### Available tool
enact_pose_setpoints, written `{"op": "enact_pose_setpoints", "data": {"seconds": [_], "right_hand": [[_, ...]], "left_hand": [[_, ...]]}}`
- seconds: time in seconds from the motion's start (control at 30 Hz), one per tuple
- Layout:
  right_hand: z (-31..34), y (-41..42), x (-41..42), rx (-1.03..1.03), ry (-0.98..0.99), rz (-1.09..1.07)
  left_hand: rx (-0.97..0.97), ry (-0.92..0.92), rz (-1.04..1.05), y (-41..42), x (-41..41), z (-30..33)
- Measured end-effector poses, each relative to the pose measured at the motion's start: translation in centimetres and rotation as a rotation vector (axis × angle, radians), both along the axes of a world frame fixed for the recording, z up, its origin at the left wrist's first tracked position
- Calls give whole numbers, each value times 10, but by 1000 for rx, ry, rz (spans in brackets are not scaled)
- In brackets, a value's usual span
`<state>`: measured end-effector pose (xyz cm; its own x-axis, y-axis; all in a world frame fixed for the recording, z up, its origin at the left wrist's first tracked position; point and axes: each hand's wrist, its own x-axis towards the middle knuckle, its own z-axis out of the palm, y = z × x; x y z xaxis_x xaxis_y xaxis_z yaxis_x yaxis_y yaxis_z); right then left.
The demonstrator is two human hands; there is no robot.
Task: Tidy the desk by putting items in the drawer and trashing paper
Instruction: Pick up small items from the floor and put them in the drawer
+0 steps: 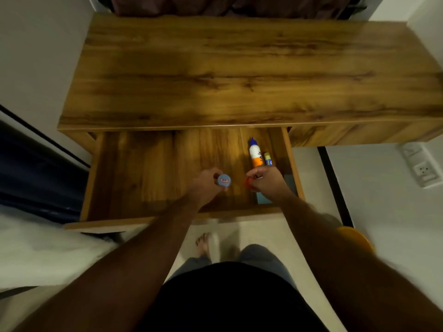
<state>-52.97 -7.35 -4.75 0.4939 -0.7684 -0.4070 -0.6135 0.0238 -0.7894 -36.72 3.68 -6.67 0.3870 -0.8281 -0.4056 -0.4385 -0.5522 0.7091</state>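
Hands over the open drawer (134, 168) of a wooden desk (239, 68), seen from the head camera. Left hand (203, 185), fingers curled, grips a light-blue round-ended item (223, 180) bearing a small red-and-white label (its body is hidden by the hand, so its kind cannot be told). Right hand (267, 182), also curled, pinches a small red object (248, 182) whose shape is blurred. Both hands hang above the drawer floor, right of its middle and near its front edge. Along the drawer's right wall lie a white glue bottle (255, 154) with blue cap and orange band, pointing toward the back, and just beside it a yellow-and-blue glue stick (268, 159). At the front right corner a teal flat pad (263, 196) shows partly under the right wrist.
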Motion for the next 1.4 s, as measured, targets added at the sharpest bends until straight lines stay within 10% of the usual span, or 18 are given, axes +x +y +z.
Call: {"op": "enact_pose_setpoints", "data": {"seconds": [0.5,1.4], "right_hand": [[-49,3,28,-259,620,587],[-64,2,24,-253,646,633]], "left_hand": [[323,-113,-254,-7,3,-73],[233,-67,-367,-1,13,-56]]}}
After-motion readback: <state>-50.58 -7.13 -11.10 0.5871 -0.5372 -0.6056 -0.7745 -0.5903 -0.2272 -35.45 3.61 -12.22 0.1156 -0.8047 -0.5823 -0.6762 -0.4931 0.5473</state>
